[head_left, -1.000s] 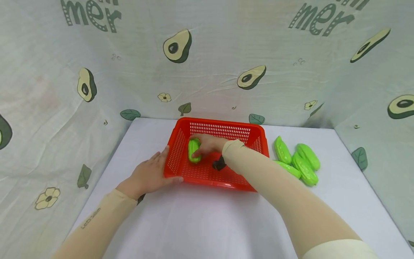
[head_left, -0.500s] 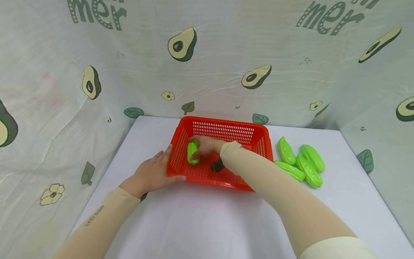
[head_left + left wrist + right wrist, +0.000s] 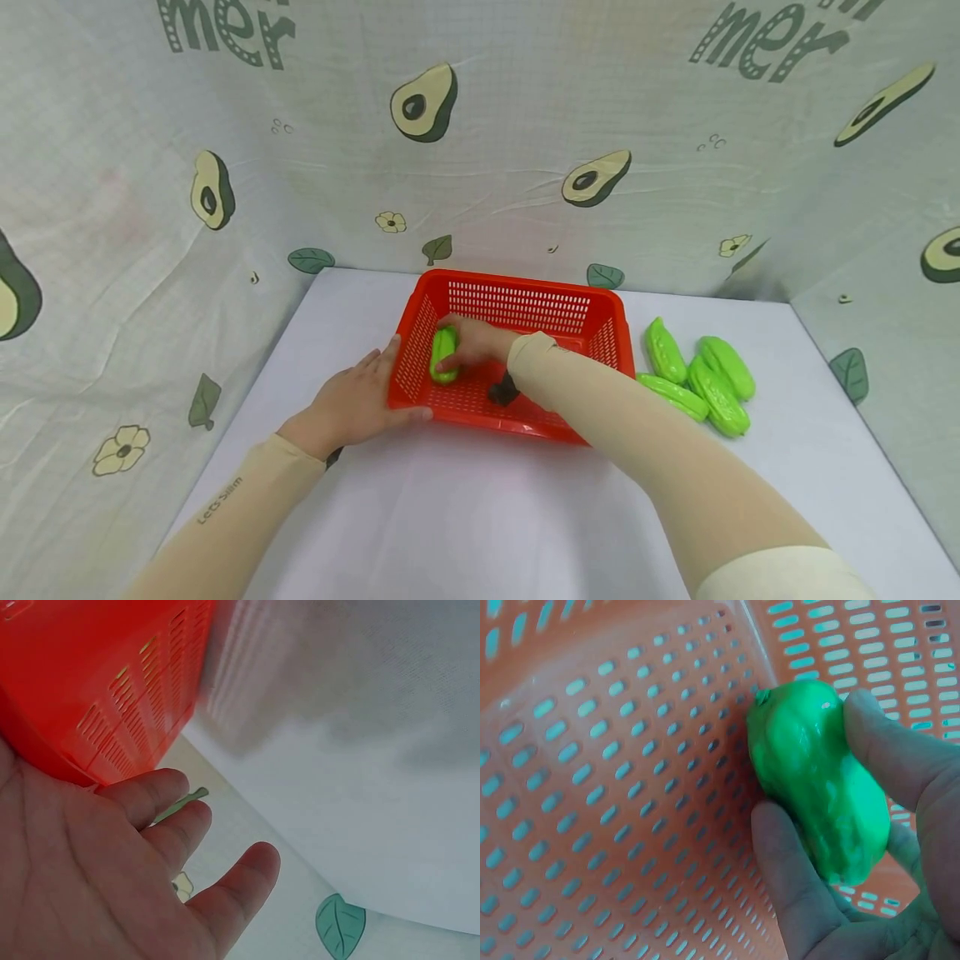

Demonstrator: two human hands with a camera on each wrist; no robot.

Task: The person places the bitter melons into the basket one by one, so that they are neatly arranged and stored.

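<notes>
Inside the red slotted basket (image 3: 517, 427), at its left end, my right hand (image 3: 480, 342) pinches a bright green, ridged vegetable (image 3: 443, 357). In the right wrist view the thumb and fingers of my right hand (image 3: 900, 825) lie on both sides of the green vegetable (image 3: 821, 780), close to the basket's slotted wall (image 3: 630, 772). My left hand (image 3: 356, 404) rests against the basket's front left corner, fingers spread. The left wrist view shows the left hand (image 3: 97, 870) touching the outside of the basket (image 3: 60, 667), with the fingers loosely bent.
Several similar green vegetables (image 3: 716, 396) lie together on the white table (image 3: 480, 525), just right of the basket. A light cloth (image 3: 495, 108) printed with avocados, leaves and flowers hangs behind and at the sides of the table.
The view has shifted slightly, so the basket appears a little further right. The green vegetable, pinched by my right hand, has moved slightly left toward the basket's left wall. My left hand stays at the corner.
</notes>
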